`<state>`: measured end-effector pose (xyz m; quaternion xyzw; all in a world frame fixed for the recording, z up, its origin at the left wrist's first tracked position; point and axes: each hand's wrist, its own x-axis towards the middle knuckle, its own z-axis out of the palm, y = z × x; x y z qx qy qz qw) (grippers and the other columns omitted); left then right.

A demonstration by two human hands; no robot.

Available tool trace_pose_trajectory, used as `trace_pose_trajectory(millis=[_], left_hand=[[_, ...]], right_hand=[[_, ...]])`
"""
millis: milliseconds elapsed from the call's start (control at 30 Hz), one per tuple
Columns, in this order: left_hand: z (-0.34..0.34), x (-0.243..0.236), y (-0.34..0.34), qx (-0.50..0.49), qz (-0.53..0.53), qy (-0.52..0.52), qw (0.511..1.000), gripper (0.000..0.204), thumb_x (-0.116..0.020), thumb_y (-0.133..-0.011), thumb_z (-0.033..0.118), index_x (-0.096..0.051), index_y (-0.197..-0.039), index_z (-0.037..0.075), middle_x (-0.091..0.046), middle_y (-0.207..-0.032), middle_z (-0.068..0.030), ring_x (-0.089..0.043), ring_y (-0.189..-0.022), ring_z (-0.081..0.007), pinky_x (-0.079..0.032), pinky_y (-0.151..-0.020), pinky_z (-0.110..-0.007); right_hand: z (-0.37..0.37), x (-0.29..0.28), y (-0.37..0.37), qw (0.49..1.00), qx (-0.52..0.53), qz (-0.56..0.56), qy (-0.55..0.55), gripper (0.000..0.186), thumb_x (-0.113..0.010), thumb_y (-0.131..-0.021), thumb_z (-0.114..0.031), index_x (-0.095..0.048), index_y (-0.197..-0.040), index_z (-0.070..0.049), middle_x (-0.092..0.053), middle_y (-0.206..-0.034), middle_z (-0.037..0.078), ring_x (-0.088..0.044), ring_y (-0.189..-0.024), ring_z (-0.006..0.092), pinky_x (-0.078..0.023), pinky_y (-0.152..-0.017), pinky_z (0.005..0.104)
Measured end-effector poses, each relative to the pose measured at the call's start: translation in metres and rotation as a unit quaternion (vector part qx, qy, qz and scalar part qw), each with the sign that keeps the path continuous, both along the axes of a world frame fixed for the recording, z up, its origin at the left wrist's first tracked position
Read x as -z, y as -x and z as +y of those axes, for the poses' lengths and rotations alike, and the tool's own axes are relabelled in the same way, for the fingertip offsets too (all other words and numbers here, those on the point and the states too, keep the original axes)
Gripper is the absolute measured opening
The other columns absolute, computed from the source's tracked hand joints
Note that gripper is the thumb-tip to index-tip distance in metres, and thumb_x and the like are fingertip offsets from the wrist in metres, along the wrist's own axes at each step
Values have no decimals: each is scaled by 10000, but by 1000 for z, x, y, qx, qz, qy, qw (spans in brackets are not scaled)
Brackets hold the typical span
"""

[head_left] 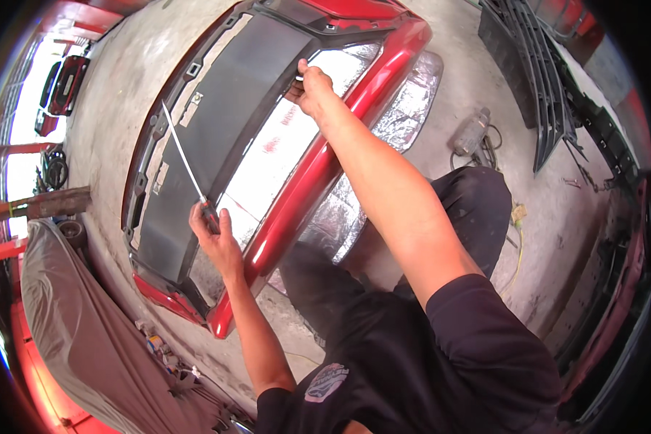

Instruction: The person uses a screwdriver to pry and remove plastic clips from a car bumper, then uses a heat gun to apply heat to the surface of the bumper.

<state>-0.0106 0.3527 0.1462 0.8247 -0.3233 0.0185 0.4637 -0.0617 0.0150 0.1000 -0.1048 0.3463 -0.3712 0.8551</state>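
Observation:
A red car bumper with a wide dark-grey inner panel lies in front of me. My left hand is closed around the dark handle of a long screwdriver. Its thin metal shaft points up and left, over the grey panel, with the tip near the bumper's far edge. Farther up, my right hand reaches across the red bar. Its thumb is raised and its fingers curl at the panel's near edge; the fingertips are partly hidden.
Shiny foil-faced sheeting lies beneath the bumper. A grey power tool with a cord rests on the concrete floor to the right. Black slatted car parts stand at the far right. A grey cover drapes something at the left.

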Motion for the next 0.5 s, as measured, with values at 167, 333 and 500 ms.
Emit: trace_pose_trajectory(millis=[167,333,500], left_hand=[[2,-2,-2,-16,48,-18,999,445,-682,-946,93,-516,-1349,8,-530,-1325,-97,-540,-1136,-184,-441,-972,-303],[1,-2,-4,7,28,-16,999,440,-681,-944,86,-516,-1343,-1,-519,-1343,-99,-539,-1152,-188,-440,-979,-304],[5,0,-4,12,18,-5,1000,437,-679,-945,85,-515,-1339,-10,-508,-1362,-110,-538,-1170,-193,-443,-982,-310]], right_hand=[[-10,11,-3,999,-11,-32,-17,250,-516,-1049,-263,-538,-1064,-14,-671,-992,187,-689,-888,339,-560,-836,563],[-17,19,-10,998,28,-60,-12,236,-527,-1045,-239,-538,-1062,-4,-667,-986,169,-682,-843,318,-565,-810,551],[-13,16,-13,998,46,-28,-12,224,-619,-1007,-187,-580,-979,32,-656,-987,159,-679,-772,297,-595,-744,518]])
